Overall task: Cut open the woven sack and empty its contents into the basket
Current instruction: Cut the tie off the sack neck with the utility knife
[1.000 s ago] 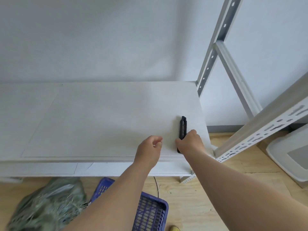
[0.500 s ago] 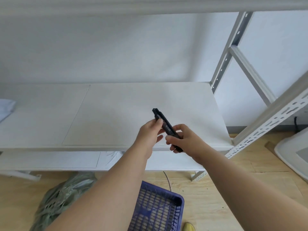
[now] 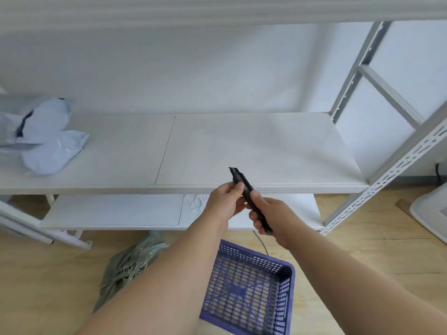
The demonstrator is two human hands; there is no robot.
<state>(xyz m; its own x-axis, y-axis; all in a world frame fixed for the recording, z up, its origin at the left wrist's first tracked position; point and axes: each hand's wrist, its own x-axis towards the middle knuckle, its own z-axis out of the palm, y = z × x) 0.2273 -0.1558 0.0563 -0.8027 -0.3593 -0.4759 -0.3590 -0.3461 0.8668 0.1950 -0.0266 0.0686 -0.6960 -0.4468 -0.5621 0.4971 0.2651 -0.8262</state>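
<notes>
The woven sack (image 3: 131, 267) lies on the wooden floor (image 3: 48, 274) at lower left, below the front edge of the lower shelf (image 3: 116, 211); it is grey-green, crumpled, with pale frayed strands showing across its top, and the left forearm hides its right side. Farther up and to the far left, pale blue plastic mailer bags (image 3: 46, 136) lie in a loose heap on the white shelf (image 3: 266, 146), some overlapping each other. The shelf board itself runs across the middle of the view, with a thin seam line crossing it from back to front.

Toward the centre, the left hand (image 3: 225, 201) is raised in front of the shelf's front edge, its fingers curled, with thumb and fingertips pinching the upper part of a black utility knife (image 3: 246, 192). The knife is tilted, its tip pointing up and to the left over the shelf edge; whether a blade is out cannot be told. The right hand (image 3: 273, 216) holds the lower part of the knife, fingers wrapped round the handle and thumb lying along its top side, just beside the left hand.

Below the two hands, a purple-blue plastic basket (image 3: 278, 264) with latticed walls and floor stands on the floor, just to the right of the sack, partly covered by the left forearm. At the right, the white slotted metal upright (image 3: 391, 180) of the shelving unit slants down to the floor, and part of a white plastic object (image 3: 433, 211) shows at the far right edge.
</notes>
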